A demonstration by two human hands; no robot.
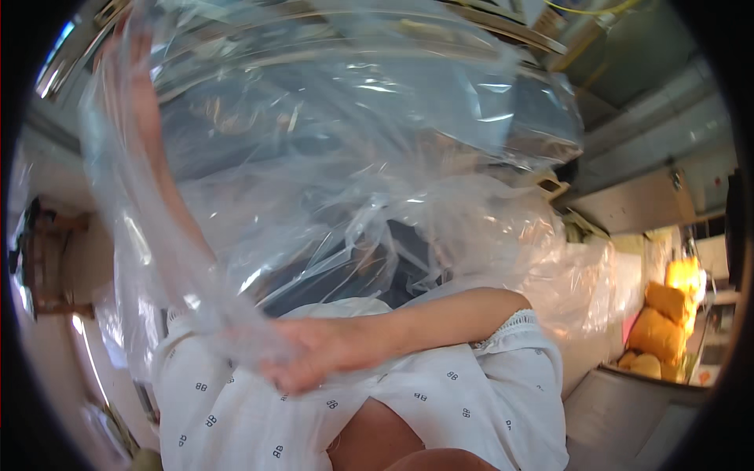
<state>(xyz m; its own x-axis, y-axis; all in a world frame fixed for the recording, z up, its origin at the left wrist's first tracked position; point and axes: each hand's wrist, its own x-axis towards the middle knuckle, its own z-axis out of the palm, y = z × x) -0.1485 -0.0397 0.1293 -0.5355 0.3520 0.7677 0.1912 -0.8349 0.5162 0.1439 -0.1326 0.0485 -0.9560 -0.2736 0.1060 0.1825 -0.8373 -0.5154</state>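
A large, crumpled sheet of clear plastic film [338, 165] fills the middle of the view. Beneath it show dark grey flat surfaces, too veiled to name. My right forearm crosses in front of my chest, and my right hand [302, 353] is closed around a bunched strand of the film at the lower left. At the far upper left, my left arm reaches up and away, wrapped in or behind the film. My left hand [129, 43] sits at its end, blurred and covered by plastic, so its fingers cannot be made out.
Orange-yellow bundles [660, 330] stand in bright light at the right. Behind them is a pale brown panel [640, 204]. A yellow cord [601, 11] runs along the top right. Wooden furniture [55, 263] stands at the left, and more film spreads toward the right.
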